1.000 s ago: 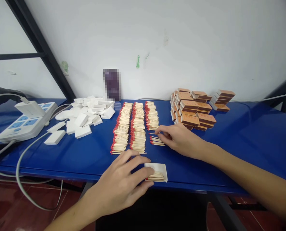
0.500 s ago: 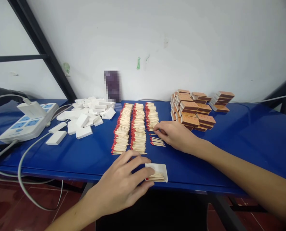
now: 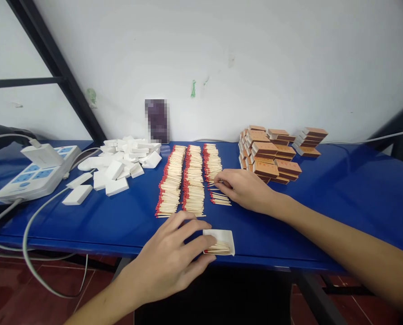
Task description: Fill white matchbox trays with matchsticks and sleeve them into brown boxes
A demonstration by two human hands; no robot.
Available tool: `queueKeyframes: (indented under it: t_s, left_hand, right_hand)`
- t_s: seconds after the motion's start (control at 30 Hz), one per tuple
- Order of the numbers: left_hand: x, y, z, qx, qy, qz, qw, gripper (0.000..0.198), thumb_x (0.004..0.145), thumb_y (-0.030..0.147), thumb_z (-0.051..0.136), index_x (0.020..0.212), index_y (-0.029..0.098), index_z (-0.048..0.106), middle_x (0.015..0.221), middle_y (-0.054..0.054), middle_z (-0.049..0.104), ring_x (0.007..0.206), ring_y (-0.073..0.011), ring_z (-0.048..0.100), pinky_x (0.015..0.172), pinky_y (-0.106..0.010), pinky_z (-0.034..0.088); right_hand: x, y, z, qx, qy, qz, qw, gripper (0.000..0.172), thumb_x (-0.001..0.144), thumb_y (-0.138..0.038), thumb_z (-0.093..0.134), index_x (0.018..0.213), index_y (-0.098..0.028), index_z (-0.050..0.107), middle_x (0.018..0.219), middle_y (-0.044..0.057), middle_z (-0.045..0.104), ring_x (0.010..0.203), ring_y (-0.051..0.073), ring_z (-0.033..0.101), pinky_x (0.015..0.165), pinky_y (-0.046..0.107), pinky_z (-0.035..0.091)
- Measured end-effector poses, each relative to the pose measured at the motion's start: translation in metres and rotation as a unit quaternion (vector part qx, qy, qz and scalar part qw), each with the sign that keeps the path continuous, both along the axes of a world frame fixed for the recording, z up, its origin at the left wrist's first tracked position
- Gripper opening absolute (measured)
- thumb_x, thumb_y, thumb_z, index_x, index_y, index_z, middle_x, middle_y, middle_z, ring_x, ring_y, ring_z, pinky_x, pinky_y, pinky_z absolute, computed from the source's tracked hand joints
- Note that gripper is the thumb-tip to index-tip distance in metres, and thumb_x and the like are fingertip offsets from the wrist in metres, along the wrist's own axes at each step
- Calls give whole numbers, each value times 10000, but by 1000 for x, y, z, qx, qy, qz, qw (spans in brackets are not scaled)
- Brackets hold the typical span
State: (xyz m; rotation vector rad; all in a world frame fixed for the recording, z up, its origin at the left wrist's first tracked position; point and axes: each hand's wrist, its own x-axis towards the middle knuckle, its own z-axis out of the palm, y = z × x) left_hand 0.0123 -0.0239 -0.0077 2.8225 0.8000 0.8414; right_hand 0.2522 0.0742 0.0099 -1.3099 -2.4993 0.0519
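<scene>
Since a second ago my right hand [image 3: 247, 192] has slid a little up and left, from over the loose matches [image 3: 221, 199] to the near end of the right row [image 3: 213, 162]. Its fingertips now pinch at a match or two there, though I cannot tell how many. My left hand [image 3: 174, 257] has not moved: it lies flat on the table [image 3: 340, 203], fingers spread, thumb and forefinger steadying the tray [image 3: 222, 241] at the front edge. The tray is white, open, and part-filled with matches, red heads to the left. Nothing else has shifted.

By count, there are three rows of matches, laid side by side in the middle of the table, the left row [image 3: 171, 180], the middle row [image 3: 194, 180] and the right one, which is the shortest. About five loose matches lie just below the right row, beside my right fingers. The matches in each row are far too many to count. One heap of white trays [image 3: 120, 160] sits to the left, roughly thirty by eye. Brown boxes [image 3: 265, 155] stand stacked to the right, with a separate small stack [image 3: 310, 141] of about five beyond them. One power strip [image 3: 35, 174] lies at the far left, with one plug in it.
</scene>
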Motion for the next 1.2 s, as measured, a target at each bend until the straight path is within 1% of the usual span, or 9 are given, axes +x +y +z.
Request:
queueKeyframes:
  t_s: [0.23, 0.47, 0.53, 0.6, 0.67, 0.73, 0.87, 1.03, 1.2]
  left_hand:
    - [0, 0, -1, -8, 3, -6, 1000, 157, 983, 206, 587, 1133, 195, 634, 1148, -68, 660, 1121, -245, 566, 1022, -429, 486]
    - [-1, -1, 1, -12, 2, -7, 1000, 162, 990, 204, 576, 1144, 194, 625, 1146, -67, 655, 1108, -245, 562, 1010, -429, 482]
    - [-1, -2, 1, -12, 1, -8, 1000, 159, 990, 205, 579, 1141, 192, 626, 1144, -64, 654, 1107, -242, 554, 1009, -425, 480]
    - [-1, -2, 0, -12, -1, -7, 1000, 157, 990, 208, 581, 1139, 191, 627, 1143, -61, 653, 1106, -239, 548, 1009, -421, 478]
    - [0, -1, 0, -13, -1, -7, 1000, 156, 992, 210, 579, 1138, 190, 627, 1144, -61, 652, 1098, -237, 547, 1005, -420, 478]
    - [1, -1, 0, -13, -3, -6, 1000, 155, 991, 212, 579, 1137, 186, 627, 1148, -64, 650, 1088, -239, 547, 997, -420, 480]
    - [1, -1, 0, -11, -9, -3, 1000, 147, 987, 215, 586, 1123, 184, 632, 1139, -65, 655, 1079, -244, 543, 988, -416, 483]
    - [0, -1, -2, -17, -22, 10, 1000, 140, 982, 222, 599, 1117, 198, 629, 1148, -51, 660, 1094, -232, 557, 1005, -407, 464]
    - [2, -1, -3, -15, -41, 38, 998, 124, 969, 226, 613, 1090, 205, 635, 1118, -52, 671, 1069, -234, 570, 954, -393, 480]
  right_hand:
    - [1, -3, 2, -1, 10, 21, 1000, 219, 977, -238, 452, 866, -186, 633, 769, 19, 634, 660, 151, 523, 610, 278, 307]
    - [6, -10, 10, -12, -13, 50, 999, 272, 970, -223, 453, 763, -176, 622, 603, -18, 586, 569, 134, 502, 702, 317, 319]
    - [8, -13, 11, -15, 3, 52, 999, 233, 966, -233, 467, 848, -169, 658, 648, -7, 602, 587, 141, 514, 706, 315, 346]
    - [10, -17, 11, -17, 18, 57, 998, 226, 969, -283, 491, 970, -164, 682, 804, 39, 641, 703, 169, 564, 722, 316, 388]
    - [12, -20, 10, -18, 19, 62, 998, 282, 964, -375, 529, 1057, -163, 690, 979, 87, 638, 873, 214, 588, 781, 338, 430]
    - [13, -23, 8, -26, 13, 73, 997, 355, 948, -452, 561, 1109, -164, 692, 1073, 108, 618, 976, 244, 578, 843, 371, 455]
    - [15, -25, 5, -55, 22, 108, 992, 340, 996, -427, 498, 1115, -191, 713, 1074, 95, 622, 980, 222, 592, 880, 370, 477]
    - [14, -20, 4, -65, 29, 126, 989, 304, 1012, -343, 490, 1033, -183, 748, 1010, 83, 653, 908, 198, 625, 823, 337, 494]
    - [13, -19, 6, -51, 22, 134, 990, 276, 1010, -279, 494, 1015, -167, 746, 965, 80, 682, 883, 196, 644, 788, 321, 499]
